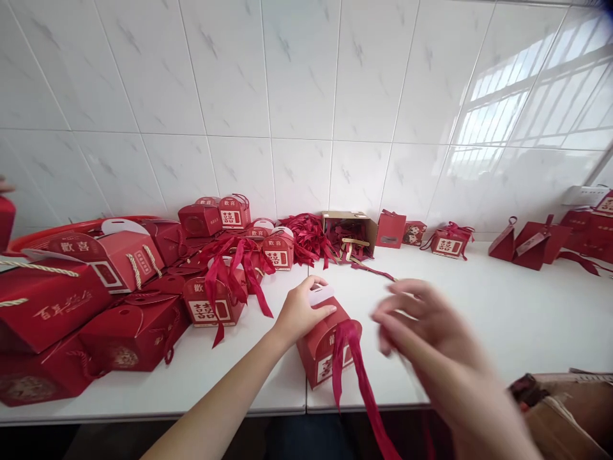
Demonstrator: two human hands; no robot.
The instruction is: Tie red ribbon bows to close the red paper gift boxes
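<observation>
A red gift box (311, 356) with white double-happiness lettering stands at the table's front edge. My left hand (299, 313) grips its top, thumb on the near side and fingers over the far side by a pale flap. A dark red ribbon (366, 383) is looped at the box's near end, its tails hanging past the table edge. To the right of the box, apart from it, my right hand (426, 345) is in the air. Motion smears its curled fingers, so I cannot make out whether anything is between them.
Several red gift boxes (138, 332) are piled at the left, some with ribbons. Against the tiled wall lie a ribbon heap (309, 236) and an open carton (370, 223). More red boxes (447, 243) stand along the back right. A brown bag or carton (569, 415) is at lower right.
</observation>
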